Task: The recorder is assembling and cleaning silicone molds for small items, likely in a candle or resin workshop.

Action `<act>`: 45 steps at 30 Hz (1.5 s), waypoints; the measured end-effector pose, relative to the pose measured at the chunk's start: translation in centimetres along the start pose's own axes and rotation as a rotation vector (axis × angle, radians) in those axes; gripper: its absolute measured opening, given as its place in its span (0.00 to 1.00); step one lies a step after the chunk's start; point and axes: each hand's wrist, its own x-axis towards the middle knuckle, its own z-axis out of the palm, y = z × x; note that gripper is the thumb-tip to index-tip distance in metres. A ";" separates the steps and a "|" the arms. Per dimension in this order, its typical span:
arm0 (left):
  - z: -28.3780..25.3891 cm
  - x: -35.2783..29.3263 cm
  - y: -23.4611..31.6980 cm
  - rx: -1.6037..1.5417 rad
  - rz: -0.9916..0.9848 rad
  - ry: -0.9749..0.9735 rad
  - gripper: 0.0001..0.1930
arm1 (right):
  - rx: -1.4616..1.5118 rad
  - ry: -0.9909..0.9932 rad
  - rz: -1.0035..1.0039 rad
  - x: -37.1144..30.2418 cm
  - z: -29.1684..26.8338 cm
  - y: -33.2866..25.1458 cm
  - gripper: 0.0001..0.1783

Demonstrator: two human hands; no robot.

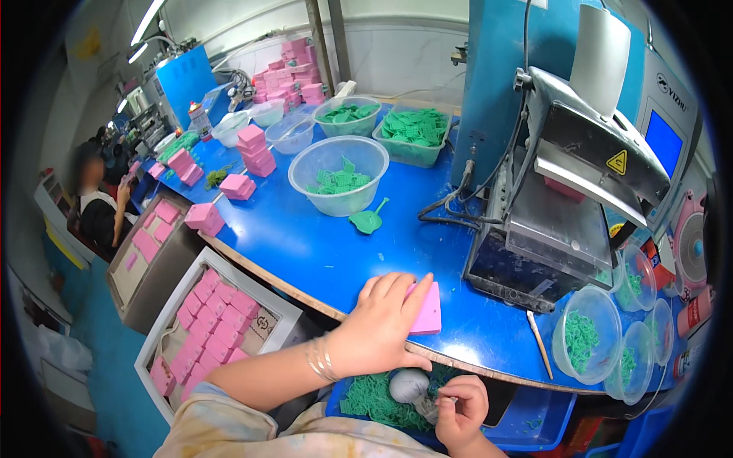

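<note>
My left hand (376, 324) reaches over a pink block (427, 311) at the near edge of the blue table, gripping it with fingers along its far left side and the thumb near the front. Part of the block is hidden under that hand. Below the table edge, my right hand (463, 412) is closed, its fingertips pinched at the gathered end of a round pale bundle (409, 385). The bundle sits over green stringy scraps (374, 402) in a blue tray. Beyond my left hand lies a flat green leaf-shaped piece (367, 221) with a stem.
A press machine (580, 175) stands on the right, with a wooden-handled tool (539, 345) before it. Tubs, including a clear bowl (338, 200), hold green pieces. Pink blocks fill a white box (289, 305) at left and stand in stacks (256, 151). Another person (99, 202) sits far left.
</note>
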 end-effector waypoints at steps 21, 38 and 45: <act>0.9 -9.3 5.3 -1.309 0.018 -0.111 0.20 | 0.070 -0.442 -0.272 2.1 -1.8 -3.9 0.22; 0.2 -9.4 5.1 0.006 0.273 0.309 0.43 | -0.007 -0.285 0.158 1.0 0.6 -6.6 0.17; -0.1 -9.7 4.1 -1.373 -0.108 0.121 0.45 | 0.608 0.152 0.611 13.9 -6.0 -7.1 0.31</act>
